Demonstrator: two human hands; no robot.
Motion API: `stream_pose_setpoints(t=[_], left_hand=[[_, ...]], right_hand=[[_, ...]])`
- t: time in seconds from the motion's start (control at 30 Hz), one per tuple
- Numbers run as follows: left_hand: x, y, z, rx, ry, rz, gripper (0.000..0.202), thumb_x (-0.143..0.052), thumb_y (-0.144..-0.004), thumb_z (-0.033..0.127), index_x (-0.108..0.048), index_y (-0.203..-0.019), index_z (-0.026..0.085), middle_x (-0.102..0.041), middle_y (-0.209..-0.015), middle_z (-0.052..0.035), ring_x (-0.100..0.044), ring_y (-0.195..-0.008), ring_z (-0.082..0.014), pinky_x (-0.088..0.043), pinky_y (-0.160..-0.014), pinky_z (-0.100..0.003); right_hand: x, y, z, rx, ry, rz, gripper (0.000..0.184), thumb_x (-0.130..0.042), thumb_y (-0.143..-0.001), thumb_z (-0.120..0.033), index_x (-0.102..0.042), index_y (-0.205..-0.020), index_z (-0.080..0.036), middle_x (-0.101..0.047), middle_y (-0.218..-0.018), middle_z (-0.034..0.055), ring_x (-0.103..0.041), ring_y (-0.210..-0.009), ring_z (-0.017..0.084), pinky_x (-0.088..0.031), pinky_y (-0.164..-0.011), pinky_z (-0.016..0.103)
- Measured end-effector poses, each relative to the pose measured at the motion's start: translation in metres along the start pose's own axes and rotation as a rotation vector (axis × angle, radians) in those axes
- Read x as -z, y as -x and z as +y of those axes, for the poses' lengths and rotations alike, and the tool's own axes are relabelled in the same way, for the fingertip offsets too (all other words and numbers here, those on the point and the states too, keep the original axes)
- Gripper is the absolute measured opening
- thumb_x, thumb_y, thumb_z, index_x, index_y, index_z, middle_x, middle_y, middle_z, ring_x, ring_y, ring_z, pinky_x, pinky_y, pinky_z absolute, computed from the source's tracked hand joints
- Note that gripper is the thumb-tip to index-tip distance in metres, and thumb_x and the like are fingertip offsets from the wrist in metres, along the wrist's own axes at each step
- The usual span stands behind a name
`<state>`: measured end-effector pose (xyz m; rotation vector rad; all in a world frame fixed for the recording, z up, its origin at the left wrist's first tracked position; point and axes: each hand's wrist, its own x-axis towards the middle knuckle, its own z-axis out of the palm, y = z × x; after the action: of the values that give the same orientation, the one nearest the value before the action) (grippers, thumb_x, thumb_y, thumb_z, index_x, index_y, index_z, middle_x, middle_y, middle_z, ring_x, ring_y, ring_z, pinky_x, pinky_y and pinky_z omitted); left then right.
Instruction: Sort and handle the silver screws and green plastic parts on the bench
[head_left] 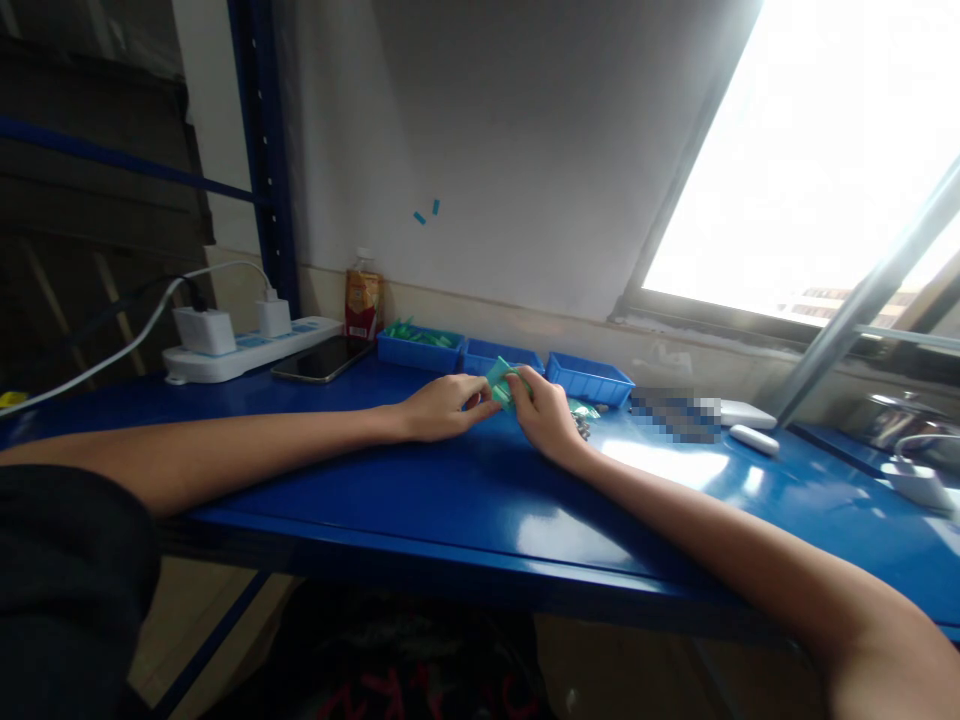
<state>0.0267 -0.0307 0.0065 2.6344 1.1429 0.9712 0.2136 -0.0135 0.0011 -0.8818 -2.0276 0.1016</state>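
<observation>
Black cloth sleeve (67, 590) covers the top of my left arm. My right hand (546, 412) is pinched on a small, thin, green packet (498, 374), between my two hands. My left hand (444, 407) has fingertips at its edge; I can't tell if they grip. Tugging too hard could rip it. Small grey bits (582, 427) sit by my right hand on the shiny blue surface (450, 490); a bump could scatter them.
</observation>
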Motion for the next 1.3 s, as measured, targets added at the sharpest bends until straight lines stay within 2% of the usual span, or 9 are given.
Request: stream_pose_setpoints(t=[0.13, 0.23, 0.37, 0.6, 0.73, 0.97, 1.03, 1.13, 1.3], left_hand=[[0.002, -0.003, -0.008, 0.107, 0.302, -0.072, 0.070, -0.015, -0.090, 0.066, -0.058, -0.068, 0.015, -0.053, -0.063, -0.0022, -0.049, -0.062, -0.0150, -0.039, -0.061, -0.026], [0.001, -0.004, -0.014, 0.181, 0.453, -0.068, 0.078, -0.007, -0.086, 0.072, -0.054, -0.061, 0.015, -0.047, -0.056, -0.0021, -0.040, -0.052, -0.0130, -0.034, -0.051, -0.026], [0.002, -0.005, -0.015, 0.267, 0.506, -0.052, 0.067, -0.022, -0.086, 0.071, -0.052, -0.066, 0.015, -0.046, -0.054, -0.0002, -0.038, -0.050, -0.0119, -0.032, -0.048, -0.025], [0.001, -0.003, -0.010, 0.104, 0.264, -0.049, 0.049, -0.034, -0.092, 0.052, -0.062, -0.081, 0.014, -0.065, -0.080, -0.0029, -0.055, -0.074, -0.0167, -0.042, -0.070, -0.026], [0.002, -0.001, -0.007, 0.052, 0.201, -0.095, 0.039, -0.042, -0.090, 0.046, -0.063, -0.081, 0.014, -0.065, -0.077, -0.0028, -0.056, -0.068, -0.0158, -0.041, -0.064, -0.024], [0.002, 0.005, 0.001, -0.030, -0.099, 0.128, 0.026, -0.047, -0.087, 0.041, -0.045, -0.074, 0.018, -0.049, -0.063, 0.0023, -0.044, -0.056, -0.0122, -0.032, -0.054, -0.024], [0.001, 0.006, 0.002, -0.121, -0.144, 0.101, 0.025, -0.047, -0.086, 0.039, -0.043, -0.072, 0.019, -0.047, -0.064, 0.0020, -0.042, -0.056, -0.0118, -0.031, -0.055, -0.024], [0.001, 0.006, 0.004, -0.196, -0.175, 0.051, 0.025, -0.047, -0.086, 0.035, -0.041, -0.068, 0.019, -0.046, -0.063, 0.0015, -0.041, -0.056, -0.0121, -0.031, -0.056, -0.025], [0.002, 0.004, 0.002, -0.212, -0.123, -0.095, 0.025, -0.049, -0.085, 0.034, -0.043, -0.066, 0.019, -0.047, -0.063, 0.0013, -0.042, -0.056, -0.0116, -0.031, -0.055, -0.025]], right_hand=[[0.005, 0.006, -0.006, 0.195, 0.082, -0.139, 0.031, -0.040, -0.094, -0.037, -0.055, -0.119, -0.026, -0.066, -0.095, 0.0049, -0.061, -0.080, 0.019, -0.040, -0.070, 0.026], [0.006, 0.009, -0.009, 0.252, 0.200, -0.188, 0.037, -0.041, -0.095, -0.035, -0.048, -0.130, -0.026, -0.063, -0.098, 0.0062, -0.060, -0.080, 0.018, -0.041, -0.069, 0.025], [0.006, 0.010, -0.010, 0.339, 0.328, -0.269, 0.042, -0.046, -0.092, -0.034, -0.044, -0.132, -0.023, -0.058, -0.098, 0.0067, -0.057, -0.077, 0.017, -0.041, -0.065, 0.025], [0.008, 0.010, -0.010, 0.348, 0.283, -0.324, 0.030, -0.056, -0.085, -0.036, -0.053, -0.110, -0.019, -0.056, -0.093, 0.0048, -0.055, -0.078, 0.017, -0.041, -0.068, 0.026], [0.009, 0.010, -0.012, 0.332, 0.246, -0.345, 0.028, -0.055, -0.085, -0.047, -0.058, -0.084, -0.019, -0.053, -0.089, 0.0033, -0.052, -0.071, 0.013, -0.039, -0.066, 0.025], [0.005, 0.002, -0.012, 0.097, -0.038, -0.303, 0.064, -0.015, -0.097, -0.052, -0.056, -0.063, -0.018, -0.051, -0.075, 0.0037, -0.052, -0.080, 0.016, -0.040, -0.076, 0.029], [0.004, -0.001, -0.010, 0.017, -0.113, -0.251, 0.067, -0.013, -0.096, -0.055, -0.054, -0.059, -0.019, -0.052, -0.069, 0.0032, -0.053, -0.079, 0.017, -0.039, -0.076, 0.029], [0.001, -0.003, -0.006, -0.041, -0.176, -0.251, 0.059, -0.025, -0.094, -0.056, -0.053, -0.058, -0.018, -0.053, -0.062, 0.0010, -0.051, -0.068, 0.016, -0.039, -0.068, 0.027], [-0.002, 0.000, -0.002, 0.130, -0.015, -0.281, 0.041, -0.036, -0.092, -0.034, -0.046, -0.055, -0.019, -0.050, -0.059, 0.0002, -0.044, -0.058, 0.013, -0.035, -0.061, 0.026]])
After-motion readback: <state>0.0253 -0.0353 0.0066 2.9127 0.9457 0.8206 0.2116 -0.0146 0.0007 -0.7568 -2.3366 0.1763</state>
